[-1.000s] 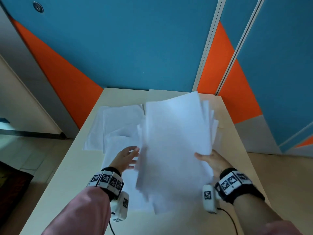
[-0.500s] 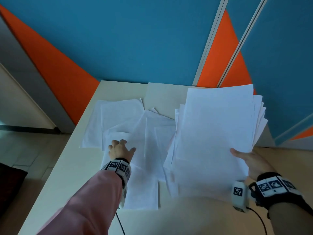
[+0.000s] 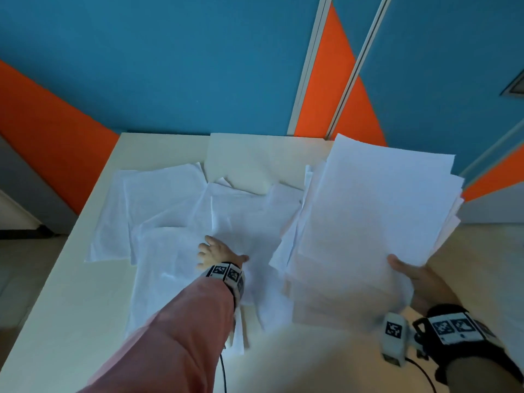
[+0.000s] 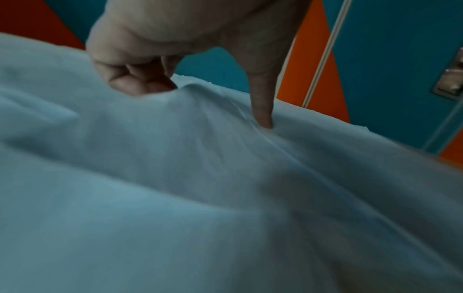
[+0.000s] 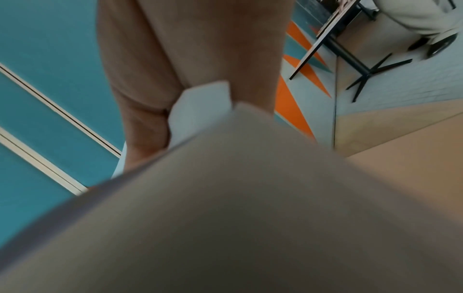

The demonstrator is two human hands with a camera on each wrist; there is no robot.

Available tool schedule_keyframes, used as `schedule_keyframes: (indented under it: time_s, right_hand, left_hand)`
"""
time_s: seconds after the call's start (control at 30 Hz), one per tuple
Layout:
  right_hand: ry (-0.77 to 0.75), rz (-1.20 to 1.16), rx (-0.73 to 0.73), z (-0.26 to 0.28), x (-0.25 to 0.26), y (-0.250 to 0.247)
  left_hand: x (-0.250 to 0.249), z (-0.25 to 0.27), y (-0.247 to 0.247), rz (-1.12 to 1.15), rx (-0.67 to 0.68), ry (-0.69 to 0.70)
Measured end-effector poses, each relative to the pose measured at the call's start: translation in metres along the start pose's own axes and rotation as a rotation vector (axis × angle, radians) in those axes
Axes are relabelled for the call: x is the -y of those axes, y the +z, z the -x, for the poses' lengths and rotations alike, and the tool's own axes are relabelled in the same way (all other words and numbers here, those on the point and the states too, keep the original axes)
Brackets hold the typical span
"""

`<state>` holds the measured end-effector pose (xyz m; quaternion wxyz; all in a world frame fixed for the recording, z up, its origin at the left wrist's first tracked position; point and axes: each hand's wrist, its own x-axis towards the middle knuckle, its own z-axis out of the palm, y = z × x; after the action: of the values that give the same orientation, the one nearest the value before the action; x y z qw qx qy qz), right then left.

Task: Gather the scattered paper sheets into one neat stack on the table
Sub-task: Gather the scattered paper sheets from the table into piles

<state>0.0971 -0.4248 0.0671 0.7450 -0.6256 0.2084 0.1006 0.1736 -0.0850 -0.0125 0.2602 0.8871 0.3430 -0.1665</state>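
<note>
Table [image 3: 71, 307], right grip [image 3: 416, 279] pinching stack [image 3: 368, 222], left grip [image 3: 215, 253] sheet [image 3: 246, 222]

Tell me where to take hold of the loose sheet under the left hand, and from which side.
Grip the raised ridge of the loose sheet, coming from above. It lies flat on other sheets on the table, so no edge seems free, but the left hand has it buckled up between curled fingers and thumb; closing them there should pinch it.
</note>
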Motion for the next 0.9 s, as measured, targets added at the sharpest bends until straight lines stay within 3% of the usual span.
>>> schedule_keyframes:
  time_s: [0.2,0.33,0.57,0.9]
  right_hand:
    - [-0.017,-0.039,-0.145,-0.001,-0.016,-0.016]
    - [-0.013,-0.061,-0.176,0.000,-0.020,-0.019]
    - [0.011,-0.058,-0.163,-0.001,-0.019,-0.017]
    - [0.073,0.024,-0.091,-0.010,-0.023,0.004]
  left_hand:
    - [-0.010,-0.006,0.004,0.319,-0.019,0.002]
    - [-0.018,0.002,0.010,0.319,0.014,-0.006]
    - [-0.005,-0.012,-0.006,0.325,0.215,0.063]
    - [0.077,-0.030,-0.074,0.444,0.228,0.012]
